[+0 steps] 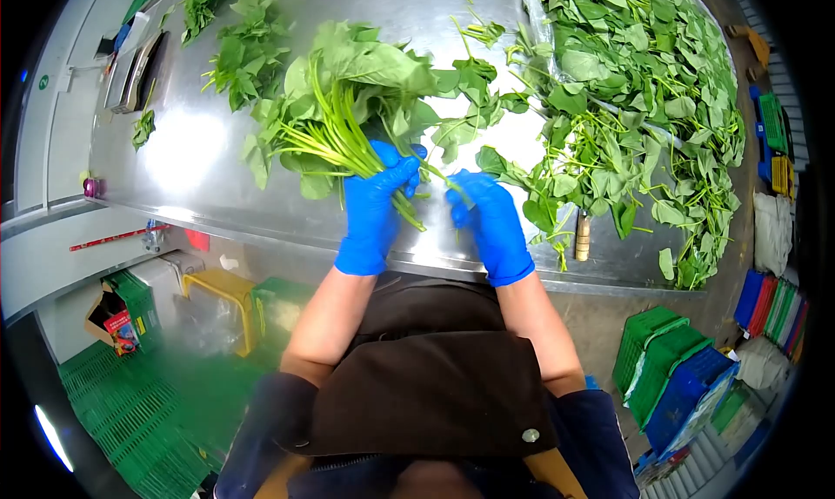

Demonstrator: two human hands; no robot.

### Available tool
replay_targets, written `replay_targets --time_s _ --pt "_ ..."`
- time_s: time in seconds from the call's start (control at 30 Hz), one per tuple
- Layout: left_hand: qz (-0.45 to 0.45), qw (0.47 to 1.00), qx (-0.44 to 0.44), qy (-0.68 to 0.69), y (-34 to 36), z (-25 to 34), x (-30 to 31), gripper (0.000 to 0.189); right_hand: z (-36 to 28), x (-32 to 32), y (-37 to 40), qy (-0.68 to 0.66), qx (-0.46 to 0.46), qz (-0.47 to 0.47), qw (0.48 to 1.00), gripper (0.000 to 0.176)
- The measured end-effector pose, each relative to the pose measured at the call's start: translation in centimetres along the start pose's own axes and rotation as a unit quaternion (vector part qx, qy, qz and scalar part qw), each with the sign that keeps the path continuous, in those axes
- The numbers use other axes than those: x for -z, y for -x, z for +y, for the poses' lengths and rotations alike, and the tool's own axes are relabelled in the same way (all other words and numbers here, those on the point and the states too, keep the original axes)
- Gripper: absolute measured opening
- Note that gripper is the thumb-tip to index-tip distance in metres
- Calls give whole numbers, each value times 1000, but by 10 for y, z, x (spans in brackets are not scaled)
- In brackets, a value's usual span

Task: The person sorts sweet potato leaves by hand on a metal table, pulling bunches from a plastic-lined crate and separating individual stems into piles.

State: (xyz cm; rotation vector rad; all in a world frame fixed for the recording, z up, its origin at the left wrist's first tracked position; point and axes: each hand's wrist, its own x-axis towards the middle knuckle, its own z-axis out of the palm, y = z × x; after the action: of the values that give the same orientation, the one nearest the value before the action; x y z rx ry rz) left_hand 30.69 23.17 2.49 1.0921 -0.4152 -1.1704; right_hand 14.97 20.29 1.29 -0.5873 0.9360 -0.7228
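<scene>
Because the metal surface (239, 199) under the held bunch (348, 90) looks smooth and shiny, anything dropped there could slide toward the near edge. Right of the bunch spreads the big leafy heap (648, 81), tangled and reaching that edge at its lower end; a tug on one vine might drag neighbours along and tip some over. Beyond the bunch, a little to its left, lies a smaller pile (252, 51), close enough that swinging leaves could brush it and mix the two. The bunch itself is raised above the surface, its stems fanned out unevenly, so a slackened grip would probably let the outer ones slip. At its base the left hand (378, 190) has its fingers wrapped firmly round the stems; squeezing harder could bruise them. Just right of the bunch, the right hand (491, 216) has its fingers drawn together, apparently pinching one stem. Well to the right of the bunch, a wooden handle (583, 235) pokes from under leaves near the edge; its other end is hidden, so a careless sweep could knock it off. Beside the bunch, the single stem (435, 170) spans both hands and might snap if pulled sharply
</scene>
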Motion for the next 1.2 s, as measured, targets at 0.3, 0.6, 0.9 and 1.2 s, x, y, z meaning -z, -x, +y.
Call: replay_targets --time_s 0.3,0.6,0.9,1.2 --pt "137 981 -36 131 -15 42 50 16 -4 50 -36 -164 43 45 985 47" --pt "122 962 65 236 -24 29 119 25 33 -6 -58 392 33 34 919 26" --pt "14 918 93 386 -16 55 101 41 -8 13 -29 256 68 54 963 20" --pt "9 970 56 235 -10 48 31 15 -16 24 0 58 147 -46 986 32"
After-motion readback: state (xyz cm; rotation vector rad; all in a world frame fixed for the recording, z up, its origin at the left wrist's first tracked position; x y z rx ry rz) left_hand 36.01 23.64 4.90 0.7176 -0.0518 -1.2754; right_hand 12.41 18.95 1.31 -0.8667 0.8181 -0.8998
